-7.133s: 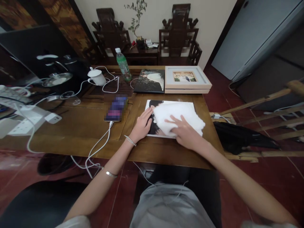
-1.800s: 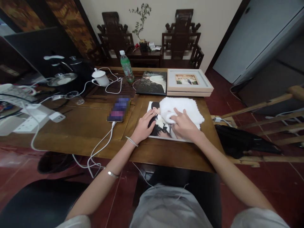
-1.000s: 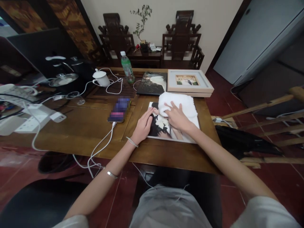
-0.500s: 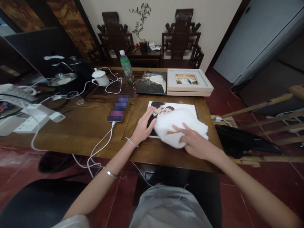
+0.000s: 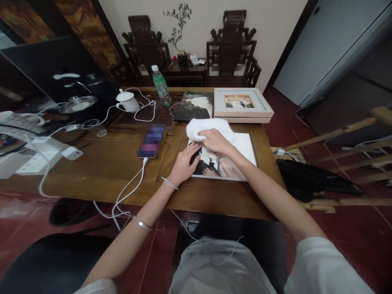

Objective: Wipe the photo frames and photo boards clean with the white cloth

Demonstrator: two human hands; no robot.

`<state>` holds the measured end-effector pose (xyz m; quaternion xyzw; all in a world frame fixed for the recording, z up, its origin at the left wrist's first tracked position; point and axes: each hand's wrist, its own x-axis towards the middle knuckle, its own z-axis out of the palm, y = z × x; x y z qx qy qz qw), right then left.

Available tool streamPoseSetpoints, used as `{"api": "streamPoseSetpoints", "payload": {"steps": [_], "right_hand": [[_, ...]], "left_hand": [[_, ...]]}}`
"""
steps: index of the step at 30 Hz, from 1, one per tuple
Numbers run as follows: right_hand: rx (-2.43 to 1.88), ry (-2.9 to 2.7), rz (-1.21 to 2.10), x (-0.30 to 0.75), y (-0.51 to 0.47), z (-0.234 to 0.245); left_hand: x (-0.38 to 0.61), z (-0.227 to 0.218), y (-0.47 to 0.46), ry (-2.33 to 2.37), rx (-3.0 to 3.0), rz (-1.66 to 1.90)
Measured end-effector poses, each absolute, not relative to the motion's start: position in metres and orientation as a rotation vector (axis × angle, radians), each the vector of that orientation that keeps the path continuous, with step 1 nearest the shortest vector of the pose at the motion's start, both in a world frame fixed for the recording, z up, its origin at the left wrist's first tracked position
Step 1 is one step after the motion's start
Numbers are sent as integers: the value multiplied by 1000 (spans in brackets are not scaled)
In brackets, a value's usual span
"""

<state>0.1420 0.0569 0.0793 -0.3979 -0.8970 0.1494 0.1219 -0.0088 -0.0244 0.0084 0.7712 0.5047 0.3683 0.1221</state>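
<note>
Photo panel [image 5: 216, 165], flat on the wooden table [image 5: 220, 200], appears mid-wipe, the remainder indiscernible: the right hand's [image 5: 214, 141] curled fingers grip a bunched white cloth [image 5: 214, 124] across its far edge; the left hand's [image 5: 184, 163] extended fingers, grasping nothing, rest along its left edge.

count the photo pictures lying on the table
3: the photo panel partly covered by the white cloth, the dark picture behind it, and the framed picture right of that; more may be hidden beneath.

In an apparent home, 2 carved armchairs [image 5: 233, 47] are flanking a potted plant [image 5: 183, 60] beyond a framed photograph [image 5: 239, 101].
</note>
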Motion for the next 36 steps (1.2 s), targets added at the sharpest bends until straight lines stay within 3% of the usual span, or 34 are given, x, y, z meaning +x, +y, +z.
{"api": "streamPoseSetpoints", "payload": {"steps": [7, 13, 17, 25, 36], "right_hand": [[-1047, -2591, 436, 159, 48, 65], [-1279, -2498, 306, 241, 36, 59], [-1329, -2559, 150, 267, -9, 50], [-1073, -2737, 182, 266, -113, 58], [-1267, -2693, 126, 250, 37, 60]], "left_hand": [[-8, 8, -25, 1447, 2254, 1070], [-7, 6, -25, 1464, 2222, 1062], [-6, 6, -26, 1489, 2205, 1050], [-8, 4, -25, 1506, 2226, 1035], [-9, 9, -25, 1451, 2201, 1063]]}}
